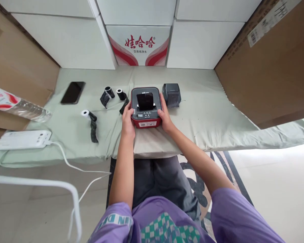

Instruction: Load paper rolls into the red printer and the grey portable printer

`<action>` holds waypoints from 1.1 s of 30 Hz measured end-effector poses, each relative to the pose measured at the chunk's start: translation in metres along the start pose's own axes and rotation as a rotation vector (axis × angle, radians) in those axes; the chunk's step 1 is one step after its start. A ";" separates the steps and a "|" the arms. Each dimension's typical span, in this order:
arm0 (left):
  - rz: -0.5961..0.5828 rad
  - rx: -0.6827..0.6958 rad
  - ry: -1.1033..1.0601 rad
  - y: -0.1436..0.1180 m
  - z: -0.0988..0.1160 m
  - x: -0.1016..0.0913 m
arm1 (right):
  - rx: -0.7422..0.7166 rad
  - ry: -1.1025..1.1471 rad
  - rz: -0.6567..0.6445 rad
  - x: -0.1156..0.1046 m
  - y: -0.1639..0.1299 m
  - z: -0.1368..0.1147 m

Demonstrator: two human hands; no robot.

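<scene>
A small red-and-black printer sits on the cloth between my hands, a piece of black film standing up from the slot in its top. My left hand is wrapped round its left side, thumb at the front corner. On the opposite side my right hand grips it, thumb on the front right edge. Just right of it stands a smaller black device with a dark strip hanging from its front. Left of my left hand lie small rolls of black film, one upright roll nearest, another roll behind, and a white-ended roll.
A dark phone lies at the left. Near the left edge are a white power bank with a cable, and a water bottle. White boxes line the back; a large carton stands at right.
</scene>
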State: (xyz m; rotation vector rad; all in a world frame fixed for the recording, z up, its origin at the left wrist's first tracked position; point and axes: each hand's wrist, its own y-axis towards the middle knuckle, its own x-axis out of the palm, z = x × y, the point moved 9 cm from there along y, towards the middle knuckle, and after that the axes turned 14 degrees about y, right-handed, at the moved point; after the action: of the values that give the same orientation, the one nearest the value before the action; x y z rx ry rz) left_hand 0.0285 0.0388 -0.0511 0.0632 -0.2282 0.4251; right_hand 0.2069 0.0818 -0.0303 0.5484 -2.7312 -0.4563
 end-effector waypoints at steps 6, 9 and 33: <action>-0.076 -0.084 -0.122 -0.002 -0.009 0.009 | -0.022 0.047 -0.053 -0.008 0.007 0.007; -0.058 -0.046 -0.106 -0.003 -0.013 0.012 | 0.007 0.046 -0.042 -0.010 0.010 0.012; -0.196 0.046 -0.022 0.026 -0.006 0.001 | 0.061 -0.013 -0.143 0.000 0.006 0.006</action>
State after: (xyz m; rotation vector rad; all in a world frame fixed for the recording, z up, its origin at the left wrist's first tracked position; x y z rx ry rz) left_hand 0.0193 0.0637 -0.0562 0.1339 -0.2319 0.2345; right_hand 0.2028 0.0885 -0.0335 0.7623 -2.7374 -0.4127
